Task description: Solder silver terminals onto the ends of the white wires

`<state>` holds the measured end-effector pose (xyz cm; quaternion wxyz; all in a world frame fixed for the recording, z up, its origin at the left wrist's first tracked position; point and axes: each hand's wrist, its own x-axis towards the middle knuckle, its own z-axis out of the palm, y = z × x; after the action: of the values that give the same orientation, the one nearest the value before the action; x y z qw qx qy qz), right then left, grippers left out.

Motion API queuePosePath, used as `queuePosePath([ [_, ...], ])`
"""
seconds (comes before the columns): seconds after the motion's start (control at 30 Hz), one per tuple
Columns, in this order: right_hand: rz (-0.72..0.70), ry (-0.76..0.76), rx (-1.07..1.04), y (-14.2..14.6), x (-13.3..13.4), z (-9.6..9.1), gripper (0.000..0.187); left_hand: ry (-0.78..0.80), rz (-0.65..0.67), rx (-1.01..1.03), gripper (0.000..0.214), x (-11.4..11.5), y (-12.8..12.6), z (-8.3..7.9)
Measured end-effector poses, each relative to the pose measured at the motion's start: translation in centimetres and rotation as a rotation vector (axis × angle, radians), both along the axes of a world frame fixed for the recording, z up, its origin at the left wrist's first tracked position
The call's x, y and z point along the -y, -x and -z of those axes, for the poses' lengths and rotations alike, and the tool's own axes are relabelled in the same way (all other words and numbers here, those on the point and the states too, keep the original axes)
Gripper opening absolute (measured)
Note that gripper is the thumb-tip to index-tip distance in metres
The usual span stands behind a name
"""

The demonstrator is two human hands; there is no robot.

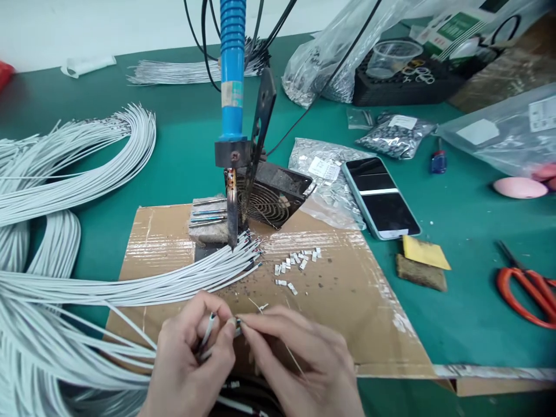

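My left hand is closed around white cables, and one dark-tipped cable end sticks up between its fingers. Thumb and forefinger of my right hand pinch the small dark end of a white cable, right against my left fingertips. A thin pale wire runs across the right fingers; whether they grip it I cannot tell. Just beyond my hands lies a bundle of white cables, its stripped ends under the tip of a blue-handled soldering iron held upright in a stand.
Small white connectors are scattered on the cardboard sheet. Behind it stand a black fan and a phone. Yellow sponge and red scissors lie at right. Thick cable coils fill the left; bagged parts lie behind.
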<state>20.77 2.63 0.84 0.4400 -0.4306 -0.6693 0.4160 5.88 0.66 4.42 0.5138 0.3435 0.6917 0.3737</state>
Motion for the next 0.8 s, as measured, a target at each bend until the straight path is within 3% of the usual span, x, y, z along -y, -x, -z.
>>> queuePosePath([
  [0.1,-0.127,0.116,0.019,-1.3,-1.2,-1.0,0.019,-0.019,-0.009,-0.047,0.025,0.0,-0.4,0.0],
  [0.33,-0.207,0.246,-0.002,-1.9,-1.9,-1.1,0.02,-0.006,0.003,-0.071,0.02,0.1,-0.7,0.0],
  [0.43,-0.12,0.416,-0.173,-2.2,-1.8,-0.6,0.016,0.007,-0.016,-0.045,0.02,-0.1,-0.5,-0.2],
  [0.53,0.113,0.632,-0.389,-2.6,-1.7,-0.4,0.01,0.026,-0.031,-0.033,0.021,-0.3,-0.1,-0.5],
  [0.63,0.19,0.622,-0.453,-2.4,-1.6,-0.3,0.008,0.035,-0.035,-0.019,0.021,-0.6,0.2,-0.6],
  [0.8,0.05,0.57,-0.397,-1.0,-1.3,-0.2,0.008,0.043,-0.06,0.03,0.023,-0.8,0.3,-0.6],
])
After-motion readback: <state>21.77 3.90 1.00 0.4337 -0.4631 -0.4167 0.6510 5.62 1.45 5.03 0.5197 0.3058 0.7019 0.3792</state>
